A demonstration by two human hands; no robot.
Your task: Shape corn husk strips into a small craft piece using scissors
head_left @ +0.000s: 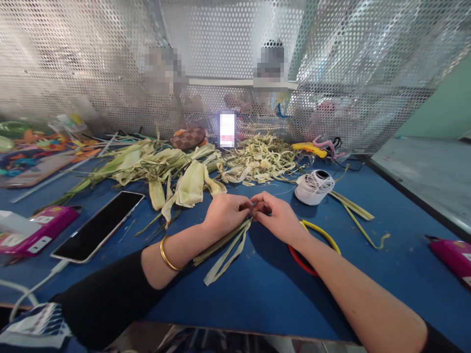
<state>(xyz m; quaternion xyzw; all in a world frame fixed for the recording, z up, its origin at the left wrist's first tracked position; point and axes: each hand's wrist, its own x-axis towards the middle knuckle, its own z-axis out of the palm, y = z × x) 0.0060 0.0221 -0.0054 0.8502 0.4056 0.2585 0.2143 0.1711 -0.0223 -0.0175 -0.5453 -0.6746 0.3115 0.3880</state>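
Observation:
My left hand [225, 214] and my right hand [275, 216] meet at the middle of the blue table, fingertips nearly touching. The left thumb and fingers pinch the upper end of a small bundle of dried corn husk strips [221, 244]. My right thumb and forefinger close on the same end; the exact grip point is too small to make out. From the hands the strips hang toward the lower left, their loose ends fanned on the table. A yellow and red ring [328, 235] lies partly under my right forearm.
Behind the hands lie heaped corn husks [191, 184] and a pile of shredded husk [263, 159]. A white thread spool [312, 195] stands right, near loose strips [353, 206]. A plugged-in phone [99, 225] and magenta device [44, 230] lie left. A perforated metal screen [228, 39] closes the back.

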